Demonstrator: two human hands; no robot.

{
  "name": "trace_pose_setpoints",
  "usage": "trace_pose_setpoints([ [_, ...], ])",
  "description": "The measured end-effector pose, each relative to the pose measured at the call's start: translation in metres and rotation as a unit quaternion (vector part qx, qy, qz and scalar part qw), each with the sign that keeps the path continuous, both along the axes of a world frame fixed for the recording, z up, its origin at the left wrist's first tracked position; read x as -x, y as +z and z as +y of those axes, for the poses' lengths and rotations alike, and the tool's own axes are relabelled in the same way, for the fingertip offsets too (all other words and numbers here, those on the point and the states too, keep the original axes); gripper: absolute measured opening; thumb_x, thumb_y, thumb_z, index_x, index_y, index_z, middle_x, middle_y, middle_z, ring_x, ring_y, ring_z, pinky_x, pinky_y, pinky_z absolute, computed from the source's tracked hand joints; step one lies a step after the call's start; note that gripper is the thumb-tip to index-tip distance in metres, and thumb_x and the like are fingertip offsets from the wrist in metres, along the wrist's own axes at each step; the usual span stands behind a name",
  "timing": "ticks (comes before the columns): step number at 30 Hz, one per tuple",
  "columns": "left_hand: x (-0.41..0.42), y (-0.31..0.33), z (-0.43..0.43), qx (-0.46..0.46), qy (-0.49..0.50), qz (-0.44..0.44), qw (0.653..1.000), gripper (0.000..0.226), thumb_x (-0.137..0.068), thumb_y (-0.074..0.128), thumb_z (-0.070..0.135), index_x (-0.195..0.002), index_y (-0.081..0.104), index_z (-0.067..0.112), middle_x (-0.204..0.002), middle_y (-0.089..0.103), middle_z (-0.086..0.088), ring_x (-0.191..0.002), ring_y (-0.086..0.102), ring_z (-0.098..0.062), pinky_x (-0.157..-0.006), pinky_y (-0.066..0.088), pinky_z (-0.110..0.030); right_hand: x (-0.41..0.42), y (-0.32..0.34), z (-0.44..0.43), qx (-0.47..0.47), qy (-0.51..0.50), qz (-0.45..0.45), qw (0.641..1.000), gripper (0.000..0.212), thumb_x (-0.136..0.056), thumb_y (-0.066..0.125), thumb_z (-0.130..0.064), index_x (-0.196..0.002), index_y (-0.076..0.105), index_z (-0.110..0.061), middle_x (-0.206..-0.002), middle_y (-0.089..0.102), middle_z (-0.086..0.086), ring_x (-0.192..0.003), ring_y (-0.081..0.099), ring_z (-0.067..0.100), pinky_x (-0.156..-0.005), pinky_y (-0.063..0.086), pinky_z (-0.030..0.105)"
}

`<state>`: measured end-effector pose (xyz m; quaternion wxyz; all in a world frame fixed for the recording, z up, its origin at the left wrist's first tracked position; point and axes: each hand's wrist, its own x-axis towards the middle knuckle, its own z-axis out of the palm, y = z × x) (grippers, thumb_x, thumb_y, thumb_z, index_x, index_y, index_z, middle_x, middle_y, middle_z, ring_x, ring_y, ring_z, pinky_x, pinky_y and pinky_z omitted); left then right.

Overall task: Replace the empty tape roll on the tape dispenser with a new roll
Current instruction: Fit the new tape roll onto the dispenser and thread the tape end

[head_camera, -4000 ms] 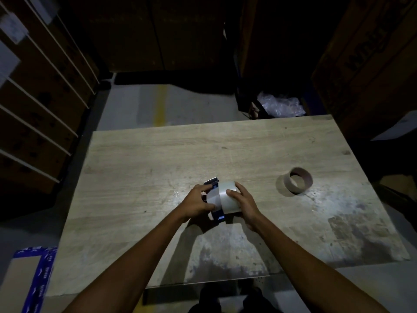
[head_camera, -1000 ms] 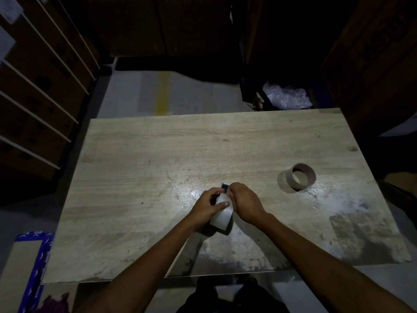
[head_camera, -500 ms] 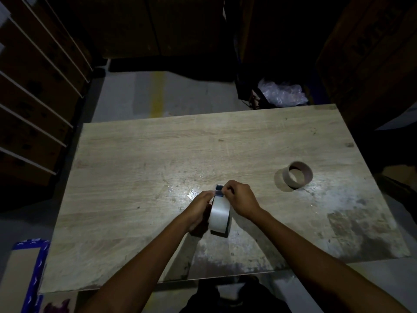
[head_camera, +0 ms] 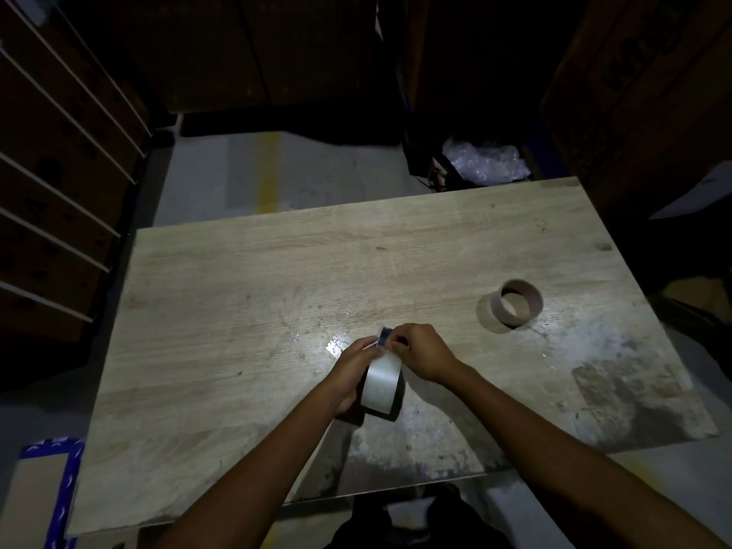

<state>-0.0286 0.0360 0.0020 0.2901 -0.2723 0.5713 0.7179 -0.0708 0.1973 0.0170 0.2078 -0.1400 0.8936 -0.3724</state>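
A new roll of clear tape point(head_camera: 381, 384) sits on edge in the tape dispenser, just above the wooden table point(head_camera: 245, 295) near its front middle. The dispenser's blue front end point(head_camera: 383, 337) sticks out at the far side of the roll; the rest of it is hidden. My left hand point(head_camera: 350, 370) grips the roll and dispenser from the left. My right hand point(head_camera: 422, 352) pinches at the dispenser's front end from the right. The empty cardboard core point(head_camera: 516, 303) lies on its side at the right of the table, well apart from both hands.
Dark cartons stand behind and to the right of the table. A shelf rack point(head_camera: 59, 172) runs along the left. Crumpled plastic wrap point(head_camera: 485, 162) lies past the far edge. A flat box with blue tape point(head_camera: 43, 489) lies on the floor at the lower left.
The roll has been turned from broadside to edge-on toward me. My right hand moved from the roll's side up to the dispenser's front end. The empty core stayed put.
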Motion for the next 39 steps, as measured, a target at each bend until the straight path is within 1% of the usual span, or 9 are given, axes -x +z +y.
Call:
trace_pose_setpoints([
  [4, -0.005, 0.000, -0.004, -0.007, -0.006, 0.008, 1.000, 0.048, -0.094, 0.061, 0.017, -0.140, 0.049, 0.023, -0.134, 0.060, -0.009, -0.112, 0.062, -0.025, -0.085, 0.050, -0.035, -0.001, -0.002, -0.006, -0.018, -0.028, -0.008, 0.999, 0.018, -0.088, 0.057, -0.011, -0.079, 0.072, -0.006, -0.078, 0.070, 0.011, -0.066, 0.057, 0.018, -0.062, 0.039, 0.030],
  [11, -0.019, 0.001, -0.022, -0.065, -0.012, 0.012, 0.998, 0.061, -0.093, 0.059, 0.004, -0.147, 0.041, 0.028, -0.141, 0.055, -0.012, -0.124, 0.056, -0.031, -0.092, 0.048, -0.038, 0.002, 0.006, -0.017, -0.014, -0.041, -0.041, 0.998, 0.021, -0.087, 0.055, -0.008, -0.072, 0.068, -0.013, -0.065, 0.064, -0.007, -0.056, 0.059, 0.008, -0.060, 0.049, 0.030],
  [16, -0.018, 0.008, -0.031, -0.005, -0.044, 0.030, 0.999, 0.039, -0.092, 0.060, 0.010, -0.130, 0.057, 0.019, -0.125, 0.065, -0.017, -0.098, 0.065, -0.025, -0.076, 0.050, -0.034, -0.004, 0.008, -0.023, -0.052, -0.012, -0.013, 0.998, 0.018, -0.090, 0.053, -0.019, -0.078, 0.065, -0.014, -0.079, 0.069, 0.005, -0.069, 0.061, 0.021, -0.062, 0.046, 0.036],
  [19, -0.013, 0.011, -0.033, 0.059, -0.073, 0.042, 0.995, 0.035, -0.083, 0.061, 0.022, -0.118, 0.063, 0.022, -0.121, 0.065, -0.019, -0.091, 0.064, -0.025, -0.072, 0.048, -0.034, -0.008, 0.013, -0.023, -0.040, -0.008, 0.004, 0.999, 0.018, -0.090, 0.055, -0.016, -0.074, 0.063, -0.019, -0.073, 0.063, -0.004, -0.065, 0.056, 0.014, -0.057, 0.040, 0.030],
  [23, -0.007, 0.017, -0.023, 0.118, -0.090, 0.077, 0.986, 0.026, -0.091, 0.052, 0.015, -0.106, 0.071, 0.026, -0.114, 0.067, -0.004, -0.098, 0.061, -0.022, -0.080, 0.045, -0.033, -0.008, 0.016, -0.023, -0.004, -0.019, 0.002, 1.000, 0.017, -0.090, 0.061, -0.014, -0.078, 0.074, -0.014, -0.064, 0.061, -0.010, -0.057, 0.054, 0.004, -0.055, 0.040, 0.020],
  [27, -0.007, 0.013, -0.012, 0.153, -0.063, 0.077, 0.983, 0.014, -0.093, 0.061, 0.024, -0.088, 0.072, 0.018, -0.107, 0.068, -0.005, -0.093, 0.060, -0.022, -0.073, 0.042, -0.030, -0.005, 0.010, -0.019, 0.028, -0.062, -0.051, 0.996, 0.016, -0.089, 0.065, -0.021, -0.079, 0.076, -0.013, -0.071, 0.072, 0.008, -0.063, 0.068, 0.020, -0.064, 0.059, 0.039],
  [30, -0.002, 0.014, -0.007, 0.170, -0.043, 0.070, 0.982, 0.016, -0.092, 0.063, 0.018, -0.077, 0.069, 0.019, -0.093, 0.066, -0.002, -0.085, 0.058, -0.018, -0.069, 0.042, -0.028, -0.007, 0.010, -0.015, 0.065, -0.078, -0.079, 0.992, 0.021, -0.088, 0.065, -0.024, -0.076, 0.075, -0.011, -0.071, 0.071, 0.014, -0.063, 0.068, 0.022, -0.065, 0.058, 0.041],
  [35, 0.000, 0.012, -0.004, 0.177, -0.050, 0.072, 0.980, 0.015, -0.093, 0.061, 0.020, -0.079, 0.066, 0.019, -0.094, 0.066, -0.004, -0.086, 0.057, -0.020, -0.071, 0.041, -0.030, -0.006, 0.011, -0.010, 0.098, -0.073, -0.123, 0.985, 0.013, -0.080, 0.077, -0.027, -0.084, 0.079, -0.015, -0.076, 0.074, 0.009, -0.068, 0.070, 0.023, -0.063, 0.058, 0.035],
  [39, -0.001, 0.009, -0.006, 0.172, -0.082, 0.068, 0.979, 0.026, -0.101, 0.044, 0.036, -0.091, 0.061, 0.020, -0.097, 0.062, -0.005, -0.084, 0.056, -0.020, -0.071, 0.039, -0.032, -0.003, 0.009, -0.013, 0.039, -0.061, -0.077, 0.994, 0.009, -0.082, 0.070, -0.010, -0.081, 0.078, -0.013, -0.072, 0.070, -0.003, -0.063, 0.060, 0.000, -0.064, 0.047, 0.023],
])
